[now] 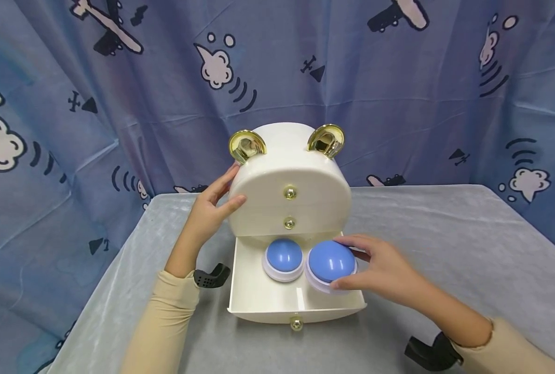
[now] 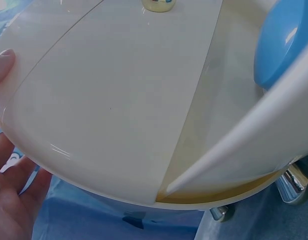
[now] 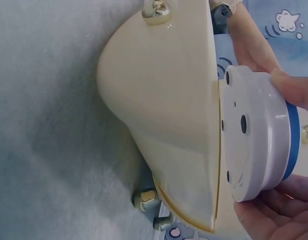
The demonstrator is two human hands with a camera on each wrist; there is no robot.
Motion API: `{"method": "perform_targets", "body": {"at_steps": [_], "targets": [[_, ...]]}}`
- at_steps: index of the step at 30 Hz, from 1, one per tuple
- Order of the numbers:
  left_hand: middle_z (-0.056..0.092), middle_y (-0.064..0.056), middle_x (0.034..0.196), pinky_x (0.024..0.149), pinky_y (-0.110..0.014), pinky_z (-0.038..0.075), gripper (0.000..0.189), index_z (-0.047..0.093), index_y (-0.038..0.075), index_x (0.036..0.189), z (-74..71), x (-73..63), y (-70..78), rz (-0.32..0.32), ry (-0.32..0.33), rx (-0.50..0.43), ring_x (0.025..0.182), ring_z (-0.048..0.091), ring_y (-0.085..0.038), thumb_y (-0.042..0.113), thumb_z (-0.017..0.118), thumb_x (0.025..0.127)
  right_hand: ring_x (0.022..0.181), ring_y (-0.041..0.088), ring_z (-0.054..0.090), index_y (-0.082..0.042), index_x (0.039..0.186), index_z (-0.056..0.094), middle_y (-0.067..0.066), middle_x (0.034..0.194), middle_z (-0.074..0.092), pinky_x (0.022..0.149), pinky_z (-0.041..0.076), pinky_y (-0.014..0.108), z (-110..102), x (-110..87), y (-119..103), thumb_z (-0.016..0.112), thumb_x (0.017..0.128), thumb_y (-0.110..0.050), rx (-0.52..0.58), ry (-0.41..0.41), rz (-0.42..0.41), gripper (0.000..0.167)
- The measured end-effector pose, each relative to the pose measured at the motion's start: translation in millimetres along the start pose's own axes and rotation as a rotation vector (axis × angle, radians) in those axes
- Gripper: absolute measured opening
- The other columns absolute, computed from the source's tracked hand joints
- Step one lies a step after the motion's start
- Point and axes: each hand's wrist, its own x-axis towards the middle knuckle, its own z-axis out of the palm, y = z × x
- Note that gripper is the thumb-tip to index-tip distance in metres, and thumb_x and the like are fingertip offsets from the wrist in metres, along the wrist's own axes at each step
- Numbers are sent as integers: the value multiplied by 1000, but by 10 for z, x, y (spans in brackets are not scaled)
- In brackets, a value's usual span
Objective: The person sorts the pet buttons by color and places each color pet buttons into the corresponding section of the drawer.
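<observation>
A white storage box (image 1: 286, 208) with gold ears and round gold knobs stands on the table, its bottom drawer (image 1: 258, 304) pulled out. My left hand (image 1: 207, 214) holds the box by its left side, thumb on the front and the other fingers behind the edge. With my right hand (image 1: 389, 270) I grip a blue-domed push button (image 1: 332, 261) by its white base, over the drawer's right part. The right wrist view shows this button's white underside (image 3: 238, 125) tipped up, above the drawer rim. A second blue push button (image 1: 284, 255) sits in the drawer, left of the held one.
A grey cloth-covered table (image 1: 445, 234) carries the box. Behind it hangs a blue curtain (image 1: 277, 62) printed with planes and clouds. Black wrist mounts (image 1: 433, 353) show at both sleeves. The drawer's front knob (image 1: 296, 324) sticks out toward me.
</observation>
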Motion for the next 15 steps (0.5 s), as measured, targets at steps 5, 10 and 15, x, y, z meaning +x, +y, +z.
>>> {"method": "perform_targets", "body": {"at_steps": [5,10,15], "targets": [[35,15,160,123,-34,30,61,45,25,150,1,-2,16,-2,-1,-1,149,32,-9,13,68,95,115,31,65,-2,126,66,15,125,67,100,54,48,56,80,0,94,63,-36,-37,-48,-4,77],[35,14,160,123,-34,30,62,46,24,150,-1,4,20,-5,-1,-4,149,32,-9,12,69,94,103,24,67,-2,123,68,12,116,71,88,59,42,128,136,19,94,60,-40,-125,-56,-21,78],[35,15,160,123,-34,31,62,45,24,151,-2,-3,29,-10,0,-6,149,33,-10,12,69,94,97,18,66,-3,120,70,7,110,73,83,57,35,182,170,28,95,58,-40,-215,-72,-77,77]]}}
